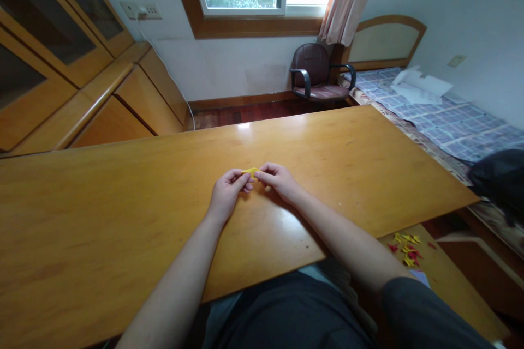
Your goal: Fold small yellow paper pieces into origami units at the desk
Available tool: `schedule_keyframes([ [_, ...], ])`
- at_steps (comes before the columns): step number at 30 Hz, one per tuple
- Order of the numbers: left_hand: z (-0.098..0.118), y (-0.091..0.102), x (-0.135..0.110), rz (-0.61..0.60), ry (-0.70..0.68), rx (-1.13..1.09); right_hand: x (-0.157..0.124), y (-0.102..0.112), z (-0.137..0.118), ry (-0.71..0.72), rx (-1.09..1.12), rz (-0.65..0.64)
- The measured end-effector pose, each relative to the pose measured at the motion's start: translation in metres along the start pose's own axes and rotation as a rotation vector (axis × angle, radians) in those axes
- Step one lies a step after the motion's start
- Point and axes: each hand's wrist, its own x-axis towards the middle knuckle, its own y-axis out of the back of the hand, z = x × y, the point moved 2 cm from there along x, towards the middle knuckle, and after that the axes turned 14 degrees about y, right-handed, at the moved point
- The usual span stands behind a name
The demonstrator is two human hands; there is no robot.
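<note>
A small folded piece of yellow paper (250,171) is pinched between both my hands just above the wooden table (123,202). My left hand (226,194) grips its left end with thumb and fingers closed. My right hand (278,180) pinches the right end, fingers curled together. Most of the paper is hidden by my fingertips.
Several small yellow and red folded paper pieces (406,248) lie on a lower wooden surface (450,283) at the right. A dark office chair (313,73) stands under the window. A bed (450,120) with white papers runs along the right wall. Wooden cabinets (61,82) stand at the left.
</note>
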Motion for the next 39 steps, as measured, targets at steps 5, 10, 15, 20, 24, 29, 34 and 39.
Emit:
schedule_keyframes([
  [5, -0.0009, 0.0004, 0.0005, -0.003, -0.003, -0.044, 0.0002, 0.0001, -0.0014, -0.013, 0.007, 0.005],
  [10, 0.0013, 0.0002, -0.0011, -0.004, 0.013, -0.022, 0.0008, 0.0010, 0.0013, -0.047, 0.051, -0.009],
  [15, 0.0023, -0.0012, -0.0028, -0.023, 0.049, 0.016, 0.0007, -0.0018, 0.0015, -0.040, 0.067, -0.049],
  [20, 0.0019, -0.0041, -0.0046, -0.103, 0.096, -0.017, 0.0015, -0.0002, 0.0023, -0.017, 0.046, -0.044],
  [24, 0.0024, -0.0039, -0.0052, -0.121, 0.090, -0.030, 0.0023, 0.0010, 0.0038, -0.013, 0.062, -0.046],
  [29, 0.0018, -0.0020, -0.0041, -0.114, 0.079, 0.005, 0.0028, -0.0003, 0.0015, -0.021, 0.052, -0.055],
  [34, -0.0002, 0.0011, -0.0011, -0.081, 0.060, 0.008, 0.0029, 0.0007, 0.0006, -0.022, 0.040, -0.067],
  [39, -0.0014, 0.0038, 0.0015, -0.066, 0.022, -0.025, 0.0023, 0.0032, -0.0012, -0.030, 0.015, -0.093],
])
